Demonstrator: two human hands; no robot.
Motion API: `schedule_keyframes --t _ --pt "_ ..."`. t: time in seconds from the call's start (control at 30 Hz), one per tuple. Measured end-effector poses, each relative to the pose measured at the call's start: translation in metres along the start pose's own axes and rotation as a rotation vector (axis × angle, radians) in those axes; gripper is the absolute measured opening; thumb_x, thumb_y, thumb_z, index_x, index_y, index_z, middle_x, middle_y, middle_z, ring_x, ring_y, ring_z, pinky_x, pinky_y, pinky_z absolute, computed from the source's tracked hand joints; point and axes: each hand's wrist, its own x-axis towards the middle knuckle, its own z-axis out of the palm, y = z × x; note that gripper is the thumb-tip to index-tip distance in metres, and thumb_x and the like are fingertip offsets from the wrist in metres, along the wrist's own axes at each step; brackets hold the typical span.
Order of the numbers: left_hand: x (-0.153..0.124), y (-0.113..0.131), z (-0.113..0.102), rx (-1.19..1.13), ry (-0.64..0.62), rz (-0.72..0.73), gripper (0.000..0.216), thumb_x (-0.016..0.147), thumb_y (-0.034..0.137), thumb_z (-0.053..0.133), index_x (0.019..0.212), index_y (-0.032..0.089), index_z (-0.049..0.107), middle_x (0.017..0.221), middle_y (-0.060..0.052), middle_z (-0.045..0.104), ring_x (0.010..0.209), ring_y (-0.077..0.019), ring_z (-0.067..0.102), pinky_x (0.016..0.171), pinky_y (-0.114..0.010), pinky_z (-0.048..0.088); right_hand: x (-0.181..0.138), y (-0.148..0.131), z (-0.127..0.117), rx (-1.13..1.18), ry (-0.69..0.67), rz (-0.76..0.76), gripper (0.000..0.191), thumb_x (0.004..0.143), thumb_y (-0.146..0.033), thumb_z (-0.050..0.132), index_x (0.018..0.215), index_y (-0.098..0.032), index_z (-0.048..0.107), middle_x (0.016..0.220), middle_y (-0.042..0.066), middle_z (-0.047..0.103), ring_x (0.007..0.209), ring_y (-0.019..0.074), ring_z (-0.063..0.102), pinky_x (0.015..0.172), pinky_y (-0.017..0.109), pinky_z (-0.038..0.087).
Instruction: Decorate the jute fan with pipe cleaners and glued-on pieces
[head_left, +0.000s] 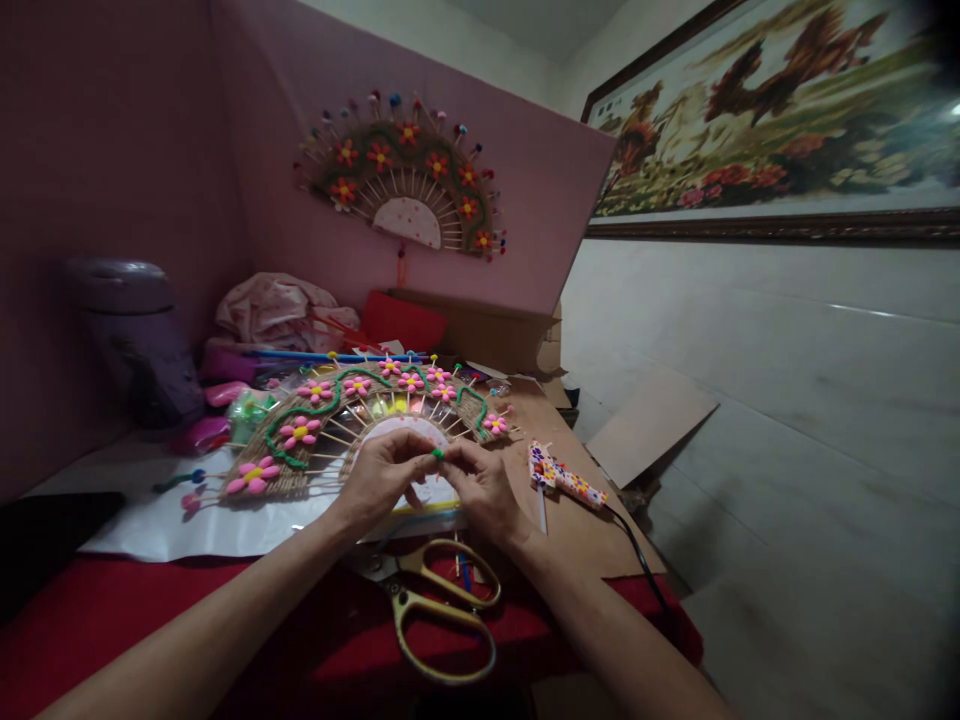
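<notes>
A small piece of green clay (438,454) is pinched between the fingertips of my left hand (382,478) and my right hand (486,488). Both hands are closed and meet over the lower middle of a fan-shaped craft (281,478). Thin sticks and woven twine make up the fan, which carries pink flowers with yellow centres and a wavy green strand. Small coloured balls top several of its stick ends. Gold-handled scissors (442,610) lie just below my hands, their blades partly hidden.
To the right, a flower-patterned glue gun (562,476) with a black cable rests on cardboard (600,545). A purple bottle (135,340) stands at left, near bagged clay (251,412). Another decorated fan (405,180) hangs on the pink panel behind. Red cloth (172,620) covers the table's front.
</notes>
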Motion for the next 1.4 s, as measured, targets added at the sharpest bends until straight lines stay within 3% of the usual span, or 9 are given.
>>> schedule_keyframes --t 0.3,0.53,0.67,0.87,1.1,1.2,1.3,1.4 --pt "0.000 0.002 0.003 0.075 0.027 0.006 0.024 0.071 0.035 0.062 0.066 0.013 0.054 0.057 0.005 0.050 0.038 -0.0048 0.046 0.030 -0.016 0.039 0.001 0.000 -0.004 -0.290 0.033 -0.142 0.013 0.083 -0.014 0.045 0.083 -0.018 0.058 0.080 0.004 0.058 0.078 0.0164 0.053 0.069 0.027 0.042" --pt "0.001 -0.009 0.002 0.136 -0.050 -0.069 0.019 0.069 0.029 0.060 0.061 0.015 0.051 0.052 0.005 0.050 0.032 -0.0042 0.042 0.027 -0.016 0.031 0.006 0.004 -0.011 -0.403 0.064 -0.289 0.015 0.081 -0.010 0.042 0.076 -0.020 0.051 0.079 0.004 0.051 0.079 0.0180 0.048 0.071 0.030 0.040" --pt "0.001 -0.007 0.004 0.042 -0.077 -0.059 0.022 0.065 0.031 0.064 0.060 0.014 0.052 0.052 0.004 0.052 0.035 -0.0057 0.046 0.031 -0.017 0.036 0.006 0.002 -0.006 -0.261 0.082 -0.177 0.012 0.077 -0.010 0.046 0.072 -0.019 0.052 0.074 0.002 0.052 0.073 0.0155 0.049 0.066 0.027 0.040" --pt "0.000 -0.010 0.011 0.020 0.126 -0.017 0.023 0.065 0.034 0.066 0.064 0.015 0.052 0.053 0.004 0.054 0.032 -0.0050 0.042 0.027 -0.018 0.032 0.005 0.000 0.008 0.024 0.117 0.067 0.012 0.075 -0.020 0.052 0.064 -0.018 0.054 0.062 -0.001 0.053 0.061 0.0127 0.049 0.057 0.023 0.041" --pt "-0.002 -0.009 0.011 0.171 0.151 0.101 0.010 0.069 0.024 0.062 0.076 0.016 0.064 0.059 0.002 0.060 0.050 -0.0093 0.052 0.042 -0.019 0.041 0.002 -0.001 0.007 0.052 0.065 0.079 0.010 0.073 -0.020 0.053 0.067 -0.016 0.060 0.063 0.000 0.058 0.060 0.0126 0.051 0.057 0.024 0.041" --pt "-0.002 -0.010 0.009 0.256 0.170 0.155 0.007 0.069 0.021 0.060 0.071 0.016 0.066 0.064 0.000 0.064 0.060 -0.0120 0.056 0.051 -0.021 0.044 0.001 0.001 0.006 0.044 0.043 0.119 0.009 0.073 -0.021 0.054 0.069 -0.016 0.059 0.061 -0.001 0.056 0.057 0.0112 0.049 0.056 0.023 0.040" --pt "-0.001 -0.011 0.008 0.306 0.203 0.194 0.007 0.069 0.021 0.060 0.067 0.015 0.064 0.062 0.000 0.063 0.059 -0.0115 0.055 0.056 -0.022 0.044 0.001 0.001 0.008 0.045 0.026 0.135 0.010 0.073 -0.023 0.054 0.069 -0.015 0.059 0.061 -0.001 0.055 0.055 0.0104 0.048 0.055 0.022 0.039" --pt "-0.001 -0.013 0.008 0.291 0.224 0.145 0.010 0.069 0.022 0.059 0.062 0.015 0.060 0.054 0.003 0.057 0.052 -0.0095 0.050 0.050 -0.020 0.040 -0.001 -0.002 0.010 -0.038 0.036 0.097 0.010 0.074 -0.022 0.052 0.069 -0.015 0.058 0.060 -0.002 0.053 0.055 0.0100 0.046 0.053 0.022 0.036"
